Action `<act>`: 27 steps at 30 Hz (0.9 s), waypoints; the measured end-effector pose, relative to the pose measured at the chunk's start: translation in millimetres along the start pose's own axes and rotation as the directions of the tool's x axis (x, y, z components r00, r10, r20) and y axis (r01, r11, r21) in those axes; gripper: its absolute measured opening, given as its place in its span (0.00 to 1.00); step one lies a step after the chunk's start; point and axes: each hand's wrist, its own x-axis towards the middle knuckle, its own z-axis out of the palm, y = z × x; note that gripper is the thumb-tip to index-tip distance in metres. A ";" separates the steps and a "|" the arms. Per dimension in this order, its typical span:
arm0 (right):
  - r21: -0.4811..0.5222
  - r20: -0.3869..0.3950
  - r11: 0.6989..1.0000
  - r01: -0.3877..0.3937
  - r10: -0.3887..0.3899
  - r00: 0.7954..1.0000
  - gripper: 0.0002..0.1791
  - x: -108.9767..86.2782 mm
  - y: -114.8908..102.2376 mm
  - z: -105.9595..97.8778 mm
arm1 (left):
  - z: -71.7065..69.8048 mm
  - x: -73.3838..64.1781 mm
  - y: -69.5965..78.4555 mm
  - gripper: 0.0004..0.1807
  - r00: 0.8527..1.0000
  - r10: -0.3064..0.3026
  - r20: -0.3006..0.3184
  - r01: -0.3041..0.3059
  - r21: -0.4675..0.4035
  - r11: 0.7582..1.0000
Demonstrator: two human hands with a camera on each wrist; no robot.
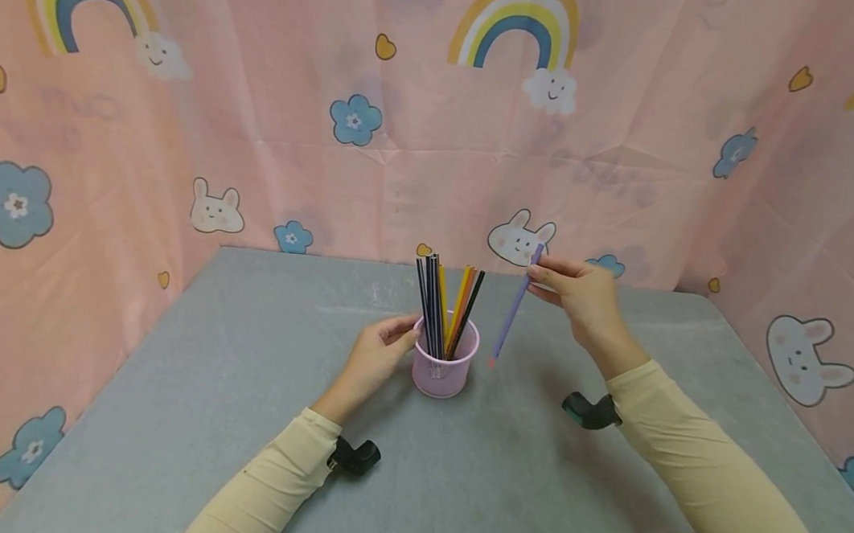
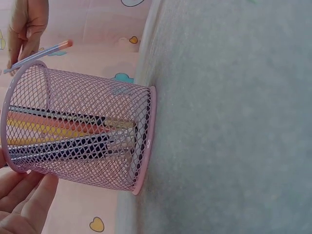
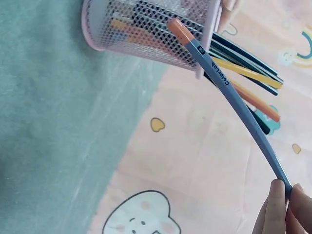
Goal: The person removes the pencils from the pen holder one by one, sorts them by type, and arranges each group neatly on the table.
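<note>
A pink mesh pencil cup stands upright on the grey table, with several dark, yellow, orange and black pencils leaning in it. My left hand holds the cup at its left side near the rim, thumb in front; in the left wrist view, fingers touch the mesh. To the right of the cup, my right hand pinches a purple-blue pencil near its upper end. This pencil hangs tilted in the air, apart from the cup, its orange end down. Lettering shows on its side in the right wrist view.
The grey table reaches back to a pink curtain printed with rainbows, rabbits and flowers. A black wrist camera sits under the left sleeve, and another black camera under the right one.
</note>
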 end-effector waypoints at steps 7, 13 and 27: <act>-0.130 0.037 0.990 -0.051 0.056 0.998 0.04 7.0 12.6 -3.7 | -0.5 -0.5 1.0 0.18 1.000 0.009 -0.002 -0.009 0.006 1.000; -0.192 0.054 0.975 -0.111 0.123 0.991 0.15 11.7 24.2 -6.5 | -0.1 0.0 -0.8 0.19 1.000 0.009 0.002 -0.009 0.010 1.000; -0.363 0.029 0.909 -0.203 0.229 0.973 0.23 24.6 55.1 -6.0 | 1.0 2.7 -7.3 0.18 1.000 0.015 -0.012 -0.015 0.001 1.000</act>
